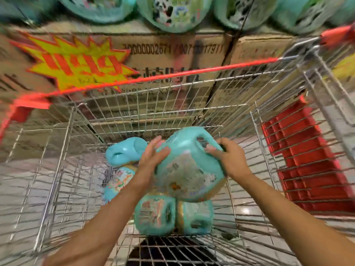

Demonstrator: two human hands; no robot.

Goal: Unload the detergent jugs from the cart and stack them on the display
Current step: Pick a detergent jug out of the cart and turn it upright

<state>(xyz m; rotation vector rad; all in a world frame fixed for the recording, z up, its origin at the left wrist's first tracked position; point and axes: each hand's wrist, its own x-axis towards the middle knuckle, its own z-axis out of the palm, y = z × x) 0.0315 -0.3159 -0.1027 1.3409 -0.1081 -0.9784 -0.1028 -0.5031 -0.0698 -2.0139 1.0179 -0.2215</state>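
The teal detergent jug (188, 169) was held tilted above the cart (153, 104), over more jugs (155, 214) lying in its basket. The right grip (228, 156) curled round the moulded handle, while the left grip (153, 156) pressed flat, fingers straight, against the opposite shoulder. If full, it was likely heavy, and its smooth, stiff plastic slippery. The handle therefore looked the soundest hold, with a palm under the base for the lift to the display (172, 12).
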